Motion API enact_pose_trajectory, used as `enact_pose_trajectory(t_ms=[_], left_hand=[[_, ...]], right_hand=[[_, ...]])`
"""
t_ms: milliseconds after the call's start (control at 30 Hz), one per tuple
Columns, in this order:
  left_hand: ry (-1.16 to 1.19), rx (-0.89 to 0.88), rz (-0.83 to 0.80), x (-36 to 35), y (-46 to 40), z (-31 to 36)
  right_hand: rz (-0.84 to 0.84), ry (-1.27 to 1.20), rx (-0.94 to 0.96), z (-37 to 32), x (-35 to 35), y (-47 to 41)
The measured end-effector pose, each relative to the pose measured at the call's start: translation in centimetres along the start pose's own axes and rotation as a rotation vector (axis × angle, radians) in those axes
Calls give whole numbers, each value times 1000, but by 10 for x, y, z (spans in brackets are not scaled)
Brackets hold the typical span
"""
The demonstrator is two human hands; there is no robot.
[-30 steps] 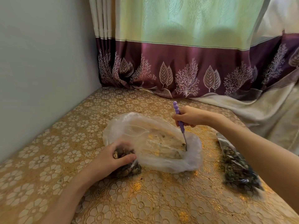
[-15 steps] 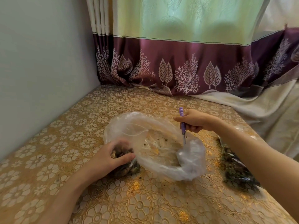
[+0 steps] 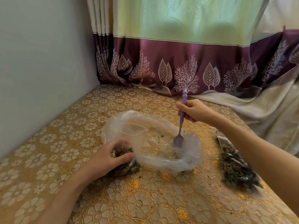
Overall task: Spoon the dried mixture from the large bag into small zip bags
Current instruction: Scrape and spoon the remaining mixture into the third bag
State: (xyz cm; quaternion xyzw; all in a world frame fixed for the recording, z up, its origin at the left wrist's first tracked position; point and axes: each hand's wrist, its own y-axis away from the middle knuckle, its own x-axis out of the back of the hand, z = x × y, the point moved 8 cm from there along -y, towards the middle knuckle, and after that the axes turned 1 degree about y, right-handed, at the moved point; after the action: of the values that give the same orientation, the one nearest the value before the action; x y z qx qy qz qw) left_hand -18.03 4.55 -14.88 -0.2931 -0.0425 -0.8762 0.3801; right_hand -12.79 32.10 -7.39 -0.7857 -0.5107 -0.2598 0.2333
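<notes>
— Purple beaded-handle metal spoon (image 3: 181, 126)?
— Right hand (image 3: 195, 111) grips it, bowl inside the large clear plastic bag (image 3: 186, 157) on the table (image 3: 113, 199).
— Left hand (image 3: 110, 157)?
— Curled around a small zip bag of dried mixture (image 3: 127, 167).

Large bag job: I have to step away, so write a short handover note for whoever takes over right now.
Left hand grips a small zip bag of dried mixture at the near left edge of the large bag.
Right hand holds the purple spoon, bowl down inside the large bag.
Done: one filled zip bag lies to the right on the table.
Left: the large bag looks nearly empty; scoop up the remnants into the held bag.
</notes>
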Motion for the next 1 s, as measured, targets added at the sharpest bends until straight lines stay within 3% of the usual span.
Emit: enact_pose_trajectory(t_ms=[333, 467, 633, 1000], left_hand=[[-6, 3, 2, 0, 0, 2], [9, -10, 10, 0, 0, 4], [-11, 6, 6, 0, 1, 4], [8, 27, 0, 0, 1, 6]], right_hand=[[-245, 98, -92, 1, -22, 16], [-271, 81, -96, 3, -28, 20], [-155, -63, -11, -6, -14, 16], [-405, 18, -153, 11, -34, 29]])
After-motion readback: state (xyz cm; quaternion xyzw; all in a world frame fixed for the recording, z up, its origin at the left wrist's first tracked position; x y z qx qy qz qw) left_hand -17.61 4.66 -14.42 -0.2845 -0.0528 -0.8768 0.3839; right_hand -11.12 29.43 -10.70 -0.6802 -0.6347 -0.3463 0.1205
